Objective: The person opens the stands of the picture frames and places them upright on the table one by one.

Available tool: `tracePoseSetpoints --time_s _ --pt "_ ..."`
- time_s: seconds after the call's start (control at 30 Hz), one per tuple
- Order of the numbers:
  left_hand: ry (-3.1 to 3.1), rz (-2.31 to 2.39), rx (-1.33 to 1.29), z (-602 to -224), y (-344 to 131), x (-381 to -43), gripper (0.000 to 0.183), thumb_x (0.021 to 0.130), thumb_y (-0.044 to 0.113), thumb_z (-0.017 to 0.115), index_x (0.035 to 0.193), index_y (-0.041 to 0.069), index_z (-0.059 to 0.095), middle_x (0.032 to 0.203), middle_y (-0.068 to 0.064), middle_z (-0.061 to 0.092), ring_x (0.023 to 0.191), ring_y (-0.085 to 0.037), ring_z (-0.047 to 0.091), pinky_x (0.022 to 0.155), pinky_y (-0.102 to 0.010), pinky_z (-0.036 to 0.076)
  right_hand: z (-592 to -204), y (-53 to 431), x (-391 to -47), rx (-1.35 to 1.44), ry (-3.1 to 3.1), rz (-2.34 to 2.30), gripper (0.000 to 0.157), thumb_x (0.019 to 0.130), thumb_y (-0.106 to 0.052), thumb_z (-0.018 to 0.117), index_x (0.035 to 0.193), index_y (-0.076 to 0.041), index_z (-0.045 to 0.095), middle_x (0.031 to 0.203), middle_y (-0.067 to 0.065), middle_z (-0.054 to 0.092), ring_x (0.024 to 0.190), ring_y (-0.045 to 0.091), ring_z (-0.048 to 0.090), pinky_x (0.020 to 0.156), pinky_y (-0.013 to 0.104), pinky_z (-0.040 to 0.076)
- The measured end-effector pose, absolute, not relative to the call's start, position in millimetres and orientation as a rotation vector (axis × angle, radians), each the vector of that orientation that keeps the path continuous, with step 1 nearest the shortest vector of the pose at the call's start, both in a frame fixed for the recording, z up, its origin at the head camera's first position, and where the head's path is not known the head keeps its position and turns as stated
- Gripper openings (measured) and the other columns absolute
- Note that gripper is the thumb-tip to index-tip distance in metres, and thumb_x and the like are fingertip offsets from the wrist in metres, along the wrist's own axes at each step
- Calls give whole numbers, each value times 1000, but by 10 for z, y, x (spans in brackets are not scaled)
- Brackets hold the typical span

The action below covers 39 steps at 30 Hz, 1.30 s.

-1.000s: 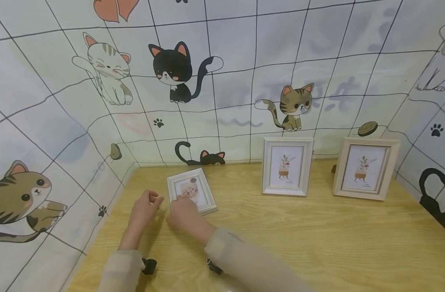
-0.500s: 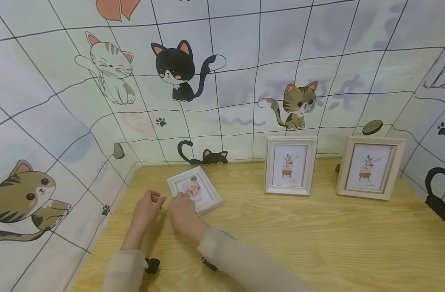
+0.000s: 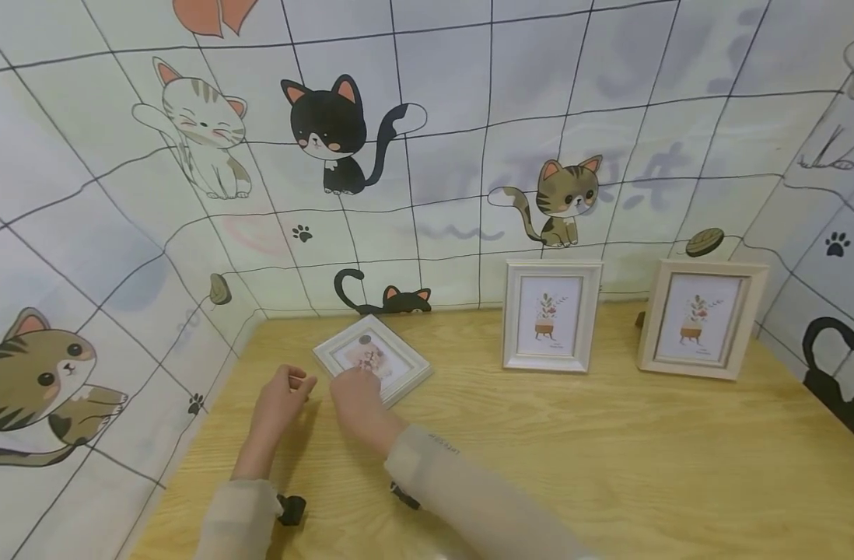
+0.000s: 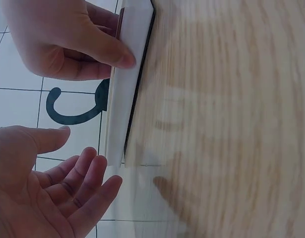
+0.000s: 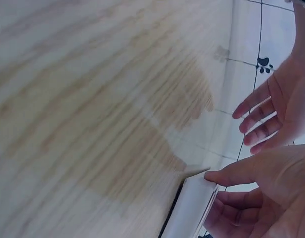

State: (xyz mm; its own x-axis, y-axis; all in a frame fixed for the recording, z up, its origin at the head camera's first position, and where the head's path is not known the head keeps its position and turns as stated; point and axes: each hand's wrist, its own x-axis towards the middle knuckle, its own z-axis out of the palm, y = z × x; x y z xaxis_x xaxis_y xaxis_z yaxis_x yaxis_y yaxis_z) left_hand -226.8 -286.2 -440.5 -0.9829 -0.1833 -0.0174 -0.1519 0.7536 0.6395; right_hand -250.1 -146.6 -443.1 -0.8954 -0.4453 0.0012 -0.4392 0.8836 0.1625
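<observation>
A white picture frame [image 3: 393, 359] with a pink floral print lies face up on the wooden table, turned at an angle. My right hand [image 3: 360, 400] grips its near left part. In the left wrist view the right thumb [image 4: 123, 58] presses the frame's side edge [image 4: 125, 89], while the other fingers curl over the front. To the left, my left hand [image 3: 280, 400] hovers beside the frame with relaxed, slightly bent fingers [image 4: 75, 183], apart from it and holding nothing. The right hand covers the frame's near corner in the head view.
Two picture frames stand upright at the back: a white one [image 3: 553, 315] right of centre and a cream one [image 3: 703, 319] farther right, both with potted-plant prints. Cat-patterned walls [image 3: 455, 155] border the table [image 3: 574, 459] at the back and both sides.
The lying frame has turned counter-clockwise on the table, its right corner swinging up and away, with my right hand still on it. My left hand has barely moved.
</observation>
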Motion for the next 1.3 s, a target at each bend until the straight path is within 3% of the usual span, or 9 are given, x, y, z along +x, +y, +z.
tracePoseSetpoints --time_s 0.3,0.7,1.0,1.3 --pt "-2902 -1078 255 -4394 -2796 -2275 41 103 32 53 127 -1 49 117 -25 66 92 -29 68 72 -37 54 -4347 -1186 -2572 739 -2958 -69 6 93 -18 67 95 -17 72 87 -3 70 75 13 66 56 30 55" --pt "-2887 -1116 227 -4393 -2680 -2297 37 103 27 54 126 -2 50 117 -25 66 92 -29 69 69 -35 54 -4091 -853 -2586 755 -3013 125 11 93 -25 68 95 -15 70 97 0 73 89 16 68 64 33 59" --pt "-2886 -1125 252 -4452 -2654 -2317 40 102 33 54 126 0 51 115 -23 65 87 -26 67 63 -27 49 -4305 -848 -2562 794 -3076 2 6 92 -12 66 93 -12 71 92 4 70 83 20 68 66 34 58" --pt "-2884 -1102 262 -4422 -2670 -2308 39 103 32 54 125 -1 51 112 -22 66 86 -25 67 62 -27 48 -4336 -914 -2558 773 -3101 -35 8 91 -14 68 96 -15 73 91 0 72 83 17 69 68 36 61"
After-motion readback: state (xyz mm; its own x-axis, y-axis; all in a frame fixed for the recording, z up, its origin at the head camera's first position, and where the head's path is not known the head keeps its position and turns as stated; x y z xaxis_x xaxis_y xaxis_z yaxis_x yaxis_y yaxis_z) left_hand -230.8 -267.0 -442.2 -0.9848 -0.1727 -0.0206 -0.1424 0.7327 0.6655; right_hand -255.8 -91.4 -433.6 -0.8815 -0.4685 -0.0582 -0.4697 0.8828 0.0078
